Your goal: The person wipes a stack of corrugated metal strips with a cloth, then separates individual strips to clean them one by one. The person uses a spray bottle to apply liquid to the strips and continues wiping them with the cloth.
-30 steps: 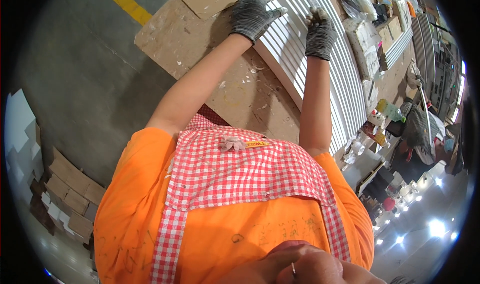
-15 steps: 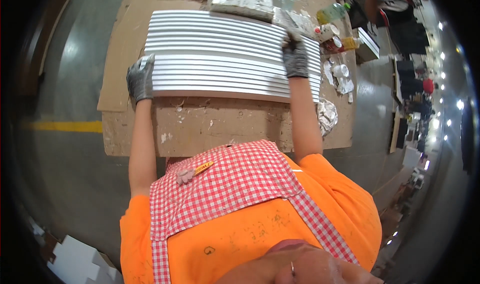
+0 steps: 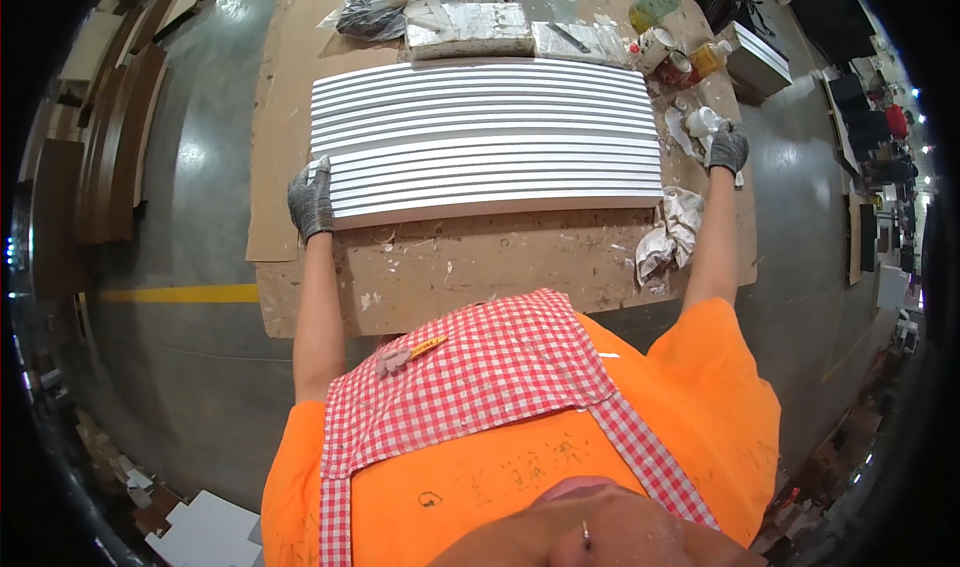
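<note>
White and ribbed, the fluted panel (image 3: 485,137) is the largest thing in view: a wide board of parallel raised slats lying flat on brown cardboard sheets (image 3: 480,262) spread over the grey concrete floor (image 3: 190,367).

The panel spans almost the whole gap between the two hands. The left hand (image 3: 311,199), in a grey knit glove, is closed over the panel's near left corner, fingers wrapped onto the end edge. The right hand (image 3: 727,148), gloved the same, sits just off the panel's right end; it looks curled on or against a crumpled white rag (image 3: 700,127) there, and I cannot tell whether it touches the panel at all.

Judging by this, the step in hand is seating or squaring the panel on the cardboard, with only the left side truly held. A further move would call for the right hand to find the panel's end edge, so the long board is held at both ends and does not pivot or flex.

Another crumpled rag (image 3: 670,237) lies below the right hand, near the panel's near right corner. Beyond the panel's far edge, away from both hands, sit a flat grey slab (image 3: 470,32), a dark plastic bag (image 3: 370,17), a green bottle (image 3: 655,2) and small tins (image 3: 675,62). A pencil (image 3: 425,347) rests on the red checked apron (image 3: 480,387), between the forearms.
</note>
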`<state>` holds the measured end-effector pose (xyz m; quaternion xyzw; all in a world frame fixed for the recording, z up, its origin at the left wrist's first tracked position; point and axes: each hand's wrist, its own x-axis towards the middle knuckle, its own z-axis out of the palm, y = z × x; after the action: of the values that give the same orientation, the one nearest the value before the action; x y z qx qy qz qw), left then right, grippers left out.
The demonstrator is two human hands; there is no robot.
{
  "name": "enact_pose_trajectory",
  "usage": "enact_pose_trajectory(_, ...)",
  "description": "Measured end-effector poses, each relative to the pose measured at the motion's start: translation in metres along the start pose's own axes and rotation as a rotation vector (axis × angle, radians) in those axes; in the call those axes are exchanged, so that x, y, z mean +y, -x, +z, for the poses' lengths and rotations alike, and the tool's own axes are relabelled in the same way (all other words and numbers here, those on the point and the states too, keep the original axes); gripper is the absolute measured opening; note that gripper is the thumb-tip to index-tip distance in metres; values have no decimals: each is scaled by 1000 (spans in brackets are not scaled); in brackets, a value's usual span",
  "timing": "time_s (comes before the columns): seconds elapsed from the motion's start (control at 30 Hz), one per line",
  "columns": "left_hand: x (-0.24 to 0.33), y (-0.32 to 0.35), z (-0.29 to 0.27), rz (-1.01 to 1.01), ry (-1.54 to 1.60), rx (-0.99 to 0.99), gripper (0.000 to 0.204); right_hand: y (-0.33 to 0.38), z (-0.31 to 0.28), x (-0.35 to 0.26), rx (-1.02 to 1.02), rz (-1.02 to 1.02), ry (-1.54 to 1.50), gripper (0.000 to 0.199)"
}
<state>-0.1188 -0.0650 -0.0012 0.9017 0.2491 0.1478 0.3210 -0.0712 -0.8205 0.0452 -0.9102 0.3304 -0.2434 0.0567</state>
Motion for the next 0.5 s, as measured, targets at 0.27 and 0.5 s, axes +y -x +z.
enact_pose_trajectory(0.27, 19, 3, -5, -120, 81, -95, 55, 1, 6, 22, -191, -125, 46, 58)
enact_pose_trajectory(0.5, -1, 3, -2, -45, -7, -63, 57, 156, -75, -12, -964, 4, 381, 67)
